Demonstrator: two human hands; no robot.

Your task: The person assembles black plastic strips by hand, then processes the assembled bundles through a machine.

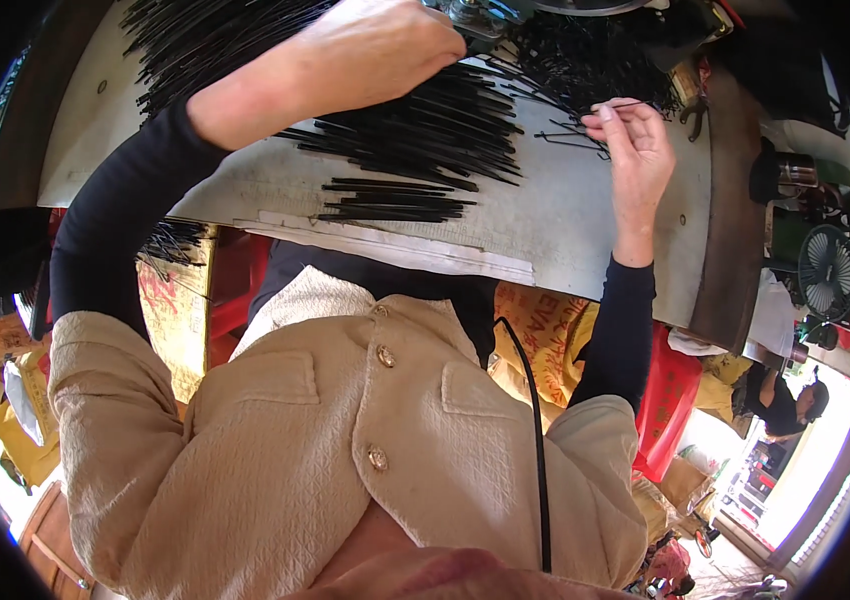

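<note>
My left hand (375,52) reaches across the table's far part, its fingers curled closed beside a metal device (475,18). What those fingers hold, if anything, is hidden. Beneath that arm lies a broad heap of long thin black strips (415,135), with a smaller row of strips (400,200) nearer to me. On the right, my right hand (637,148) pinches a thin black strip between thumb and fingers. Just left of it, several loose strips (567,138), some with bent ends, lie on the table. A tangled black pile (590,60) is behind it.
The grey table (545,225) has a raised dark right edge (730,230). Pliers-like handles (693,118) lie near the pile. A yellow carton (173,330) with more black strips stands below left. A red stool (667,400), a fan (827,268) and another person (783,400) are right.
</note>
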